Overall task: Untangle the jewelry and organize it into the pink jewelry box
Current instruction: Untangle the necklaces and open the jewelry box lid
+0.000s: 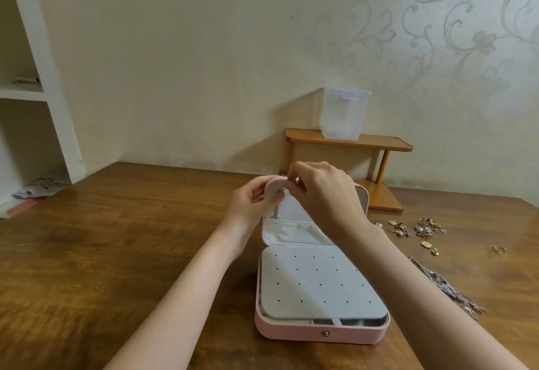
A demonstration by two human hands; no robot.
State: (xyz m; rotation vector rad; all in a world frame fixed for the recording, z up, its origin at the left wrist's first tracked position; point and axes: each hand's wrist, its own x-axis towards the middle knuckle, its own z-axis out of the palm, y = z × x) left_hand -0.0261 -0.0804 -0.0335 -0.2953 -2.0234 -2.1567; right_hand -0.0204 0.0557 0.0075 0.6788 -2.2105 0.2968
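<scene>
The pink jewelry box (291, 333) stands open on the wooden table, with a grey perforated earring panel (318, 285) lying over its base. Its raised lid (361, 197) has a pale lining and an elastic pocket (288, 231). My left hand (250, 200) holds a grey flap (275, 187) at the top of the lid. My right hand (323, 192) pinches something small at that same flap, hidden by the fingers. A thin chain (275, 212) hangs down inside the lid below my hands. A pile of gold earrings and charms (420, 228) lies to the right of the box.
A bundle of rose-gold chains (446, 285) lies by my right forearm. A small gold ring piece (498, 249) sits farther right. A wooden two-tier shelf (350, 141) with a clear plastic container (342, 113) stands behind the box. White shelving (43, 92) is at left.
</scene>
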